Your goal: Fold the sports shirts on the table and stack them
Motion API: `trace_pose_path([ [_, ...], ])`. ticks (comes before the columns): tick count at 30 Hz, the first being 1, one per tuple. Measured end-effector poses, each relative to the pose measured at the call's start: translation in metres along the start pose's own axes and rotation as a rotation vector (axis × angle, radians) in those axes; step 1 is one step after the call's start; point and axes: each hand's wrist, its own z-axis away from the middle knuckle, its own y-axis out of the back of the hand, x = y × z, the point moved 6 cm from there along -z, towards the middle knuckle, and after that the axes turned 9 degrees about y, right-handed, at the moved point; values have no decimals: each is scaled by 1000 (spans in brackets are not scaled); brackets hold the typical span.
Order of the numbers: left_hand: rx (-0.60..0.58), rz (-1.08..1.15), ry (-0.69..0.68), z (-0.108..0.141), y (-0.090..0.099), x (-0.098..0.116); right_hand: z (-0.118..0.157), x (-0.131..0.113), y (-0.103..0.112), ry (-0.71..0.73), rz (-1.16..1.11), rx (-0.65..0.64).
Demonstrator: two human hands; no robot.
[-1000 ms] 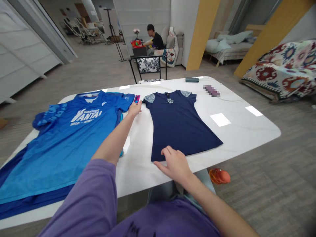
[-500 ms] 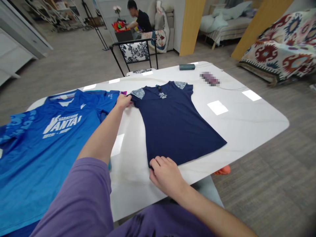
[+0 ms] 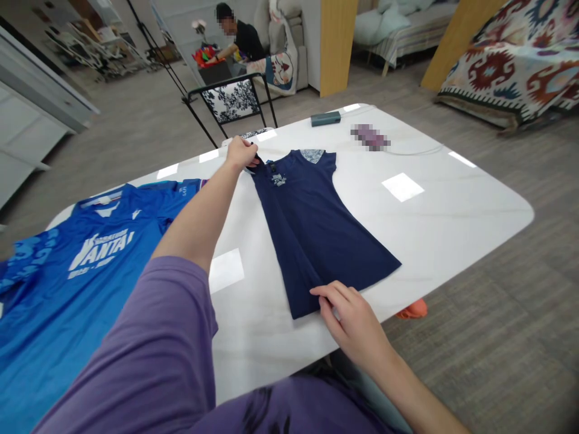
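Note:
A navy blue T-shirt (image 3: pixel 312 223) with patterned shoulders lies front up on the white table (image 3: pixel 452 223), its hem toward me. My left hand (image 3: pixel 243 153) is closed on its left-side sleeve and shoulder, raising that edge so the side is drawn inward. Near the hem, my right hand (image 3: pixel 350 313) rests at the fabric with fingers stretched out and the thumb apart; a crease runs up from its fingertips. The hem's left corner lies flat, away from the fingers. Left of my arm is a bright blue sports shirt (image 3: pixel 108 259) with white lettering, spread out on the table.
A dark green case (image 3: pixel 325 119) and a blurred purple object (image 3: pixel 371 137) lie at the table's far side, with a thin cable nearby. A black-framed chair (image 3: pixel 233 102) stands behind the table. Farther back, a person (image 3: pixel 246 42) sits beside colourful items. A patterned sofa cover (image 3: pixel 511 66) is at right.
My left hand has lifted the sleeve and moved it right and away from me. My right hand has left the hem's left corner and shifted right along the hem. The view has turned slightly.

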Motion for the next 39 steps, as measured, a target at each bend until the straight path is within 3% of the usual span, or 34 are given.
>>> trace_pose_path([
  [5, -87, -260, -104, 4, -80, 25, 14, 37, 16, -65, 179, -26],
  [8, -166, -305, -344, 27, -103, 25, 20, 51, 23, -71, 318, -40],
  [10, -128, -307, -518, 52, -96, 14, 23, 55, 28, -59, 303, -25],
  [12, 19, -332, -569, 77, -74, -10, 25, 56, 33, -33, 258, -7],
  [15, 193, -413, -467, 112, -41, -59, 21, 54, 37, 10, 221, -16],
  [18, 141, -507, -394, 134, -34, -94, -3, 53, 40, 75, 205, -73],
  [20, 79, -558, -362, 138, -38, -104, -39, 57, 42, 123, 187, -114],
  [22, 38, -597, -326, 136, -42, -107, -95, 69, 41, 138, 145, -144],
  [25, 7, -617, -320, 131, -44, -105, -212, 103, 31, 67, 77, -152],
  [28, 13, -608, -321, 129, -41, -105, -337, 141, 5, -35, 198, -138],
  [31, 7, -597, -308, 129, -39, -108, -428, 167, -29, -104, 293, -119],
  [34, -2, -588, -304, 128, -38, -110, -474, 186, -54, -186, 405, -93],
  [39, -2, -575, -302, 126, -37, -111, -496, 208, -64, -252, 479, -109],
])
